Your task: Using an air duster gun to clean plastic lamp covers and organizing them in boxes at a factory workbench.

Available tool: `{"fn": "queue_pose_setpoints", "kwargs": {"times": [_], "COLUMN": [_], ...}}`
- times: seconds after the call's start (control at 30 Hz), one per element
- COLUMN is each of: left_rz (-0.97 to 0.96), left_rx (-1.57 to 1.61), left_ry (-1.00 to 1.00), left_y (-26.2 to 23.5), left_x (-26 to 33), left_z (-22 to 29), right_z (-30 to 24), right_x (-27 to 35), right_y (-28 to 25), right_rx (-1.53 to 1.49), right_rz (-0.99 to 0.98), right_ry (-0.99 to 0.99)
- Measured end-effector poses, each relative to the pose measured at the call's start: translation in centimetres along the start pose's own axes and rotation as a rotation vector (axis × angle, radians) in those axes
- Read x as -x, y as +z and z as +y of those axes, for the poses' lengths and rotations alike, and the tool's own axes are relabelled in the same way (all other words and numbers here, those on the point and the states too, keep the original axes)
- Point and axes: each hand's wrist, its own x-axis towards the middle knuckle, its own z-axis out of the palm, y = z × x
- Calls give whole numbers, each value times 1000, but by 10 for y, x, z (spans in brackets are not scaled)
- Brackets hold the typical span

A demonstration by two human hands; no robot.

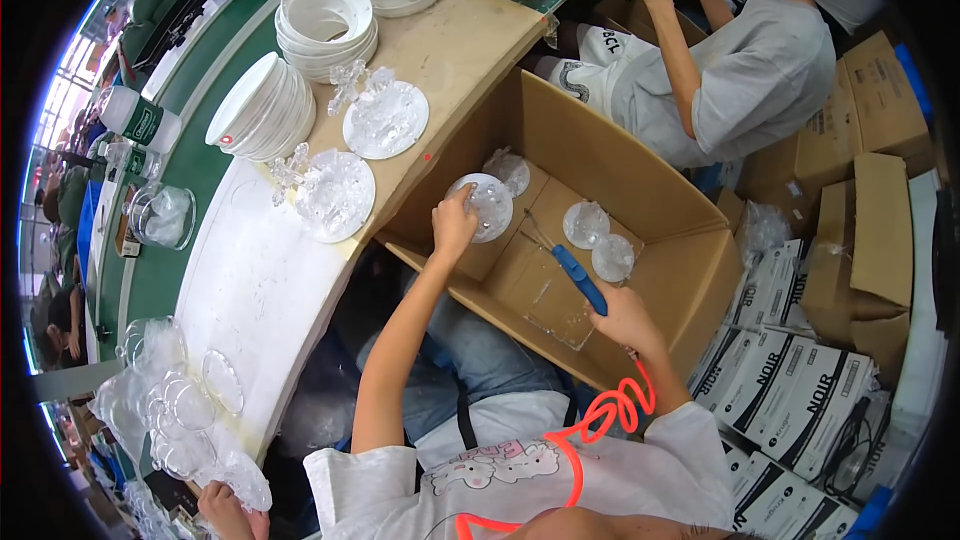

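Observation:
My left hand point(455, 225) grips a round white dish point(492, 210) with clear plastic pieces in it, over the left side of a large open cardboard box point(660, 205). My right hand point(628, 320) is wrapped round a blue-handled tool point(578, 278) with a thin metal tip pointing into the box. A coiled orange-red cord point(610, 410) runs from near that hand across my shirt. Inside the box, clear round plastic pieces point(586, 225) lie beside the tool, and another clear piece point(510, 172) sits behind the dish. The fingertips on the dish are partly hidden.
Left of the box, a bench point(440, 60) carries stacked white rings point(325, 25) and two white discs point(385, 120) with clear parts. Another person's hand point(225, 510) is near clear plastic parts point(190, 420). A co-worker point(690, 80) sits beyond the box; cartons point(790, 390) stand at right.

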Motion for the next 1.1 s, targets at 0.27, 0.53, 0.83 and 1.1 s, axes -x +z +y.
{"fn": "queue_pose_setpoints", "kwargs": {"times": [0.27, 0.53, 0.83, 1.1], "left_rz": [-40, -56, 22, 227], "left_rx": [-83, -5, 77, 198], "left_ry": [3, 97, 283, 99], "left_y": [0, -1, -102, -188], "left_x": [2, 0, 38, 102], "left_z": [5, 11, 94, 106], "right_z": [0, -7, 1, 15], "right_x": [2, 1, 65, 50], "right_y": [2, 5, 8, 13], "right_rx": [-45, -139, -1155, -1091], "right_rz": [-38, -128, 25, 111], "right_ry": [-28, -78, 104, 123]}}
